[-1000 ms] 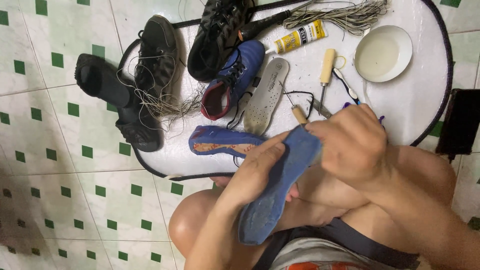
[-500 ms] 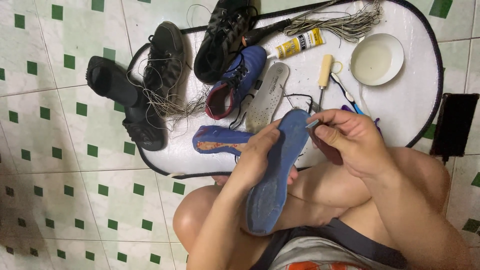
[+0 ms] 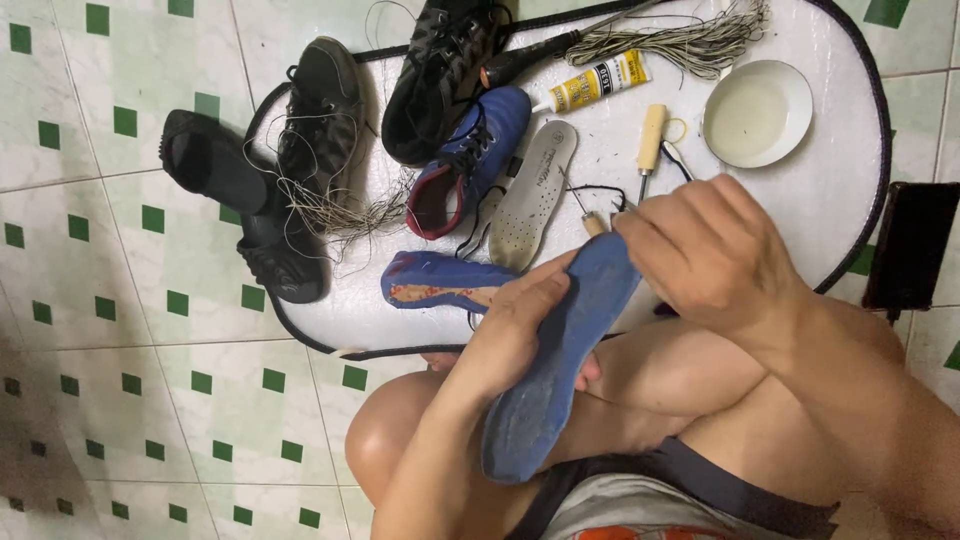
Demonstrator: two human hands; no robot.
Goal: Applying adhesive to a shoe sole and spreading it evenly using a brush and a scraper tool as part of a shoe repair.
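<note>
We find the left hand [image 3: 510, 335] wrapped about the middle of a blue shoe sole [image 3: 560, 365], its fingers [image 3: 535, 295] curled closed across the upper face, so the sole is held clear of the surface [image 3: 830, 190] over the person's raised knees. The right hand [image 3: 715, 255] sits at the toe end of that sole, fingers bunched narrow and pressed against its edge; whether they pinch a small tool there we cannot tell, since the knuckles hide the tips. As to progress, we judge the work to be mid-course: the sole is parted from its shoe and is being worked at the toe edge, while a blue shoe upper [image 3: 440, 283] with an exposed, reddish underside lies at the near edge of the surface, not yet rejoined. Just beyond it lie a pale insole [image 3: 530, 195] and the matching blue shoe [image 3: 470, 160], apparently whole. A glue tube [image 3: 595, 82] lies toward the far edge with its cap on, a wooden-handled awl [image 3: 650, 140] beside it, a white bowl [image 3: 757, 112] toward the far right edge, and a bundle of thread [image 3: 685, 40] at the far edge. Black shoes [image 3: 320, 110] lie at the left edge amid loose thread.
</note>
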